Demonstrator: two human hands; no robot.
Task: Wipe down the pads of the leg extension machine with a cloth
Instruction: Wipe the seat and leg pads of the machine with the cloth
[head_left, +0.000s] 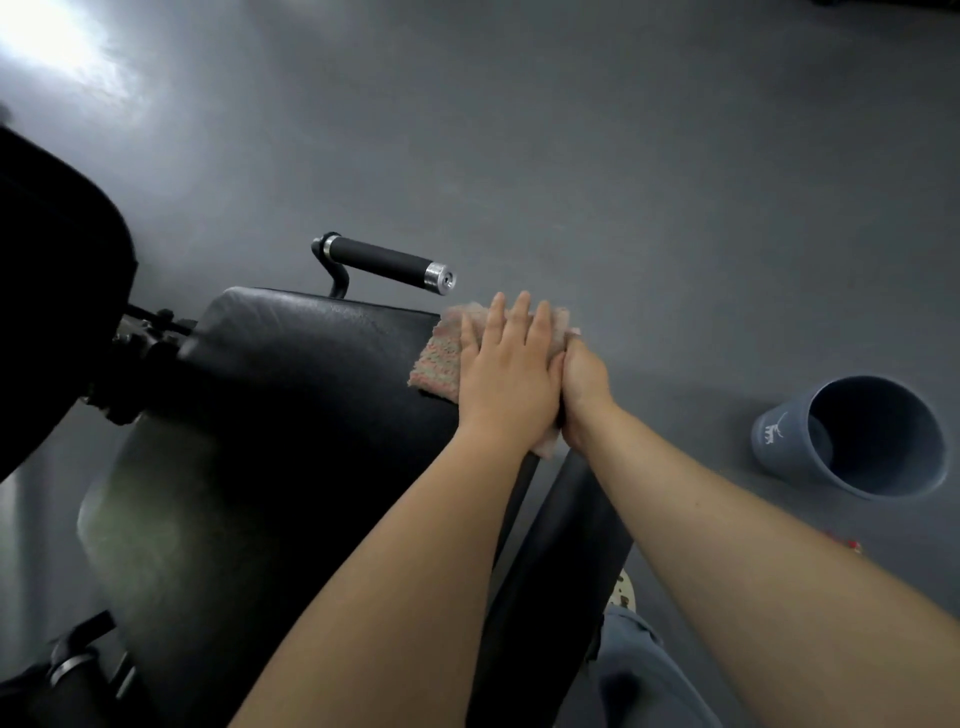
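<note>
One cloth (441, 353) on seat pad (291, 395) front corner; left hand (506, 364) flat, fingers straight, pressing; right hand (584, 384) gripping cloth edge. Seat wiping under way; roller pad (566, 525), backrest apparently remaining.

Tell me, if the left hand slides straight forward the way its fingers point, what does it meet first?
Probably nothing: the left hand lies flat on the cloth at the seat pad edge, and beyond its fingers only the floor shows. Depth is unclear.

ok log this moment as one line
stage: wiping seat pad edge | left hand: flat on cloth | right hand: grips cloth edge | bucket: on floor, right
</note>
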